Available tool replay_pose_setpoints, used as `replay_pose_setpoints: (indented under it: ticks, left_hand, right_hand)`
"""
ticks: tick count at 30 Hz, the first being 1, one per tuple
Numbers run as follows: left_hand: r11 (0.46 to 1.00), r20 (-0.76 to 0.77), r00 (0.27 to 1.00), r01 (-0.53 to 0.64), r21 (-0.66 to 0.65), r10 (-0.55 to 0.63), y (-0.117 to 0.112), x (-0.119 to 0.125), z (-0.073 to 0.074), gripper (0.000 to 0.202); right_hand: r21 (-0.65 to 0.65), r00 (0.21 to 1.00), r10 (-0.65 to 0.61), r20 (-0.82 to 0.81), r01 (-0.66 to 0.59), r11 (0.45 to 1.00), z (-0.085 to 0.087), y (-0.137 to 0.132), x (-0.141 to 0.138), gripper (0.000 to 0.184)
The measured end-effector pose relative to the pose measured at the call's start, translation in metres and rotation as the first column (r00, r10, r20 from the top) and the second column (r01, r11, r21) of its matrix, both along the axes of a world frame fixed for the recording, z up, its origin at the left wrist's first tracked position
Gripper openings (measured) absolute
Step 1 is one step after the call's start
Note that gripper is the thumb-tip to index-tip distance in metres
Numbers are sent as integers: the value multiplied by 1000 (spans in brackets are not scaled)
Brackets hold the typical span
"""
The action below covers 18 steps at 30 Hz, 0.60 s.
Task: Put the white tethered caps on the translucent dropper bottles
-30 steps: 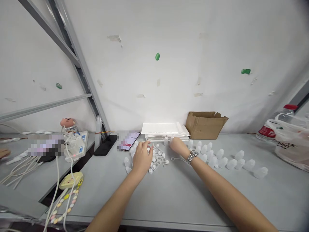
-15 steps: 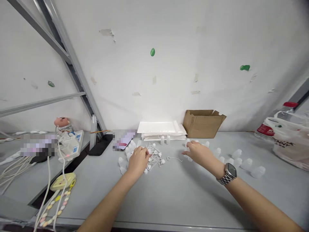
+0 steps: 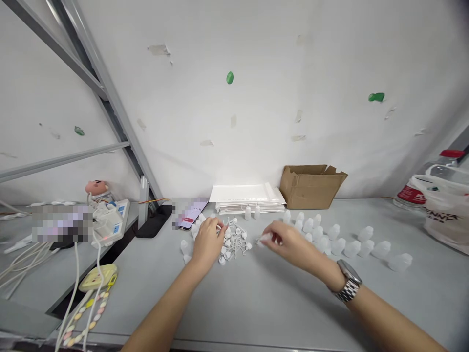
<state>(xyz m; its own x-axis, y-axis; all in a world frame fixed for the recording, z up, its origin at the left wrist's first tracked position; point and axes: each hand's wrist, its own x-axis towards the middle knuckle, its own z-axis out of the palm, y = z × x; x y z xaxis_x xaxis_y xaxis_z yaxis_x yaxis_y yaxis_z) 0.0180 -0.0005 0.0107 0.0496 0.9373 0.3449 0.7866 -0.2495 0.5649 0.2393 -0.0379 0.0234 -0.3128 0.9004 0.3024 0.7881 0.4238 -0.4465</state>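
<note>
My right hand (image 3: pixel 291 244) pinches a small white plastic bottle (image 3: pixel 264 239) just right of a heap of white caps with thin looped cords (image 3: pixel 234 240). My left hand (image 3: pixel 208 243) rests at the heap's left side, fingers curled against it; anything in them is hidden. Several translucent bottles (image 3: pixel 185 247) lie behind and left of that hand. More translucent bottles (image 3: pixel 339 246) stand in loose rows to the right. Two small upright bottles (image 3: pixel 252 212) stand behind the heap.
A stack of white sheets (image 3: pixel 245 194) and an open cardboard box (image 3: pixel 311 188) stand against the wall. A phone (image 3: pixel 190 213) lies back left. A power strip (image 3: pixel 112 222) with cables sits left, and a plastic bag (image 3: pixel 445 210) sits right.
My right hand has moved left from above the bottle rows and now holds a small bottle near the heap. My left hand has stayed by the heap.
</note>
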Motion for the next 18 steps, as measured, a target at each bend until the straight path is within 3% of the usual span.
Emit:
replay_pose_setpoints:
  ticks: [3, 6, 8, 12, 18]
  left_hand:
    - [997, 279, 960, 40, -69, -19, 2, 1, 2, 18]
    - [969, 599, 800, 181, -166, -47, 4, 3, 2, 21]
    - [938, 728, 683, 288, -195, -58, 3, 6, 1, 24]
    - [885, 814, 576, 415, -211, -76, -5, 15, 1, 26]
    - [819, 842, 529, 525, -232, -100, -16, 26, 0, 25]
  right_hand:
    - [-164, 988, 148, -53, -155, 974, -14, -11, -15, 5]
    - [-235, 971, 210, -115, -232, 944, -25, -17, -25, 5]
    - [-223, 963, 202, -180, -240, 945, -28, -18, -29, 14]
    - [-225, 946, 98, -309, -173, 959, -27, -18, -31, 22]
    - [-296, 921, 55, -385, -180, 938, -27, -15, -32, 21]
